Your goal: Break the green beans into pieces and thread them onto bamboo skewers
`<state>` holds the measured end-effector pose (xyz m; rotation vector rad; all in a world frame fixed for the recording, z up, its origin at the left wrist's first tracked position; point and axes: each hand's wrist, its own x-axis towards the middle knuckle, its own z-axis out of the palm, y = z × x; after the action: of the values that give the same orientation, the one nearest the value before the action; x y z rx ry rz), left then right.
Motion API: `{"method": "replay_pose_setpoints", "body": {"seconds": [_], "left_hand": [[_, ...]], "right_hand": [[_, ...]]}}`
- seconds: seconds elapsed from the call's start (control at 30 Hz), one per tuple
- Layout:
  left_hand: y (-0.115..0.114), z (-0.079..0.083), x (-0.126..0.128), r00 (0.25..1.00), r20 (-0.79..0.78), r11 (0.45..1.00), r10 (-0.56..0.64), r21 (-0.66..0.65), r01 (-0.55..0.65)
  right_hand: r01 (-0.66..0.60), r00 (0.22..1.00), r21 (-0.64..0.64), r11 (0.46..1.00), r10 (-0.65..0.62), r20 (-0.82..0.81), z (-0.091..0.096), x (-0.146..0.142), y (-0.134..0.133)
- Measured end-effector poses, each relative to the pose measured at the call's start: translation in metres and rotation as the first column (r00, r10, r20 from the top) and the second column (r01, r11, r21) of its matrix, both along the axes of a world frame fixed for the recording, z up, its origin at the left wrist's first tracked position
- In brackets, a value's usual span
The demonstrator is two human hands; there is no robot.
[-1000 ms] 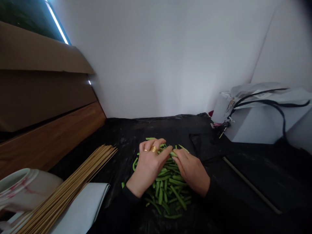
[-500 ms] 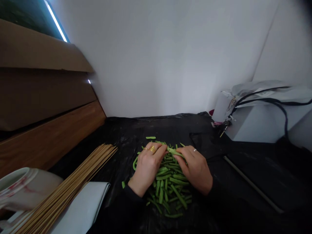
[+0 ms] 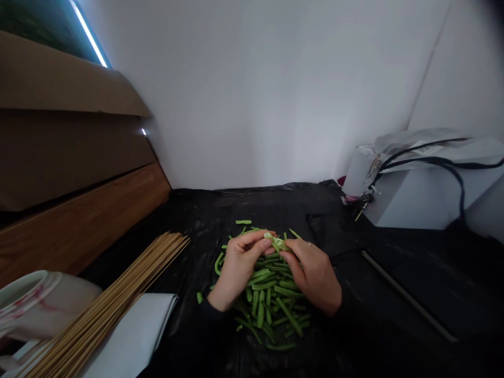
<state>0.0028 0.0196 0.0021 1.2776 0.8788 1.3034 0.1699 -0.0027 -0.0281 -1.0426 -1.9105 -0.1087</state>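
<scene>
A split green bean (image 3: 279, 243) is held between my two hands, its pale inside showing at the break. My left hand (image 3: 241, 266) pinches the bean's left end between thumb and fingers. On the other side, my right hand (image 3: 314, 270) grips the rest of it, with the thumb underneath and a ring on one finger. Below both hands lies a loose pile of green bean pieces (image 3: 264, 285), partly covered by my hands. One short piece (image 3: 243, 222) rests apart beyond the pile, and another (image 3: 199, 297) is to its left.
Black plastic sheeting (image 3: 212, 210) covers the table. At left are a bundle of thin wooden sticks (image 3: 145, 273), a folded white sheet (image 3: 129, 336) and a ceramic mug (image 3: 59, 304). A white box (image 3: 417, 199) with black cords and keys (image 3: 363, 205) stands back right. A thin bar (image 3: 409, 296) lies at right.
The bean between my hands has snapped, and its pale inside now shows. My left hand has turned so the thumb faces up, while my right hand has barely shifted.
</scene>
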Motion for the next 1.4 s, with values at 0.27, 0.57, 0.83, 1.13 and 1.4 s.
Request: {"method": "replay_pose_setpoints", "body": {"seconds": [0.27,0.57,0.83,1.13,1.4], "left_hand": [[0.007,-0.002,-0.008,0.994,0.099,0.999,0.047,0.005,-0.048],[0.013,0.006,-0.014,0.951,0.267,0.988,0.154,-0.051,-0.145],[0.021,0.008,-0.028,0.920,0.346,0.983,0.184,-0.055,-0.176],[0.013,-0.005,-0.021,0.811,-0.440,0.819,0.387,0.568,-0.082],[0.007,-0.005,-0.016,0.751,-0.469,0.662,0.464,0.748,0.058]], "right_hand": [[0.022,0.999,-0.020,1.000,-0.021,0.037,-0.005,0.003,0.004],[0.044,0.997,0.008,0.999,-0.045,0.066,-0.009,0.006,0.010],[0.058,0.998,-0.025,0.998,-0.058,0.007,-0.018,0.011,0.018],[0.061,0.997,0.023,0.998,-0.062,0.038,-0.015,0.010,0.017],[0.069,0.979,0.133,0.989,-0.092,0.180,-0.009,0.008,0.012]]}}
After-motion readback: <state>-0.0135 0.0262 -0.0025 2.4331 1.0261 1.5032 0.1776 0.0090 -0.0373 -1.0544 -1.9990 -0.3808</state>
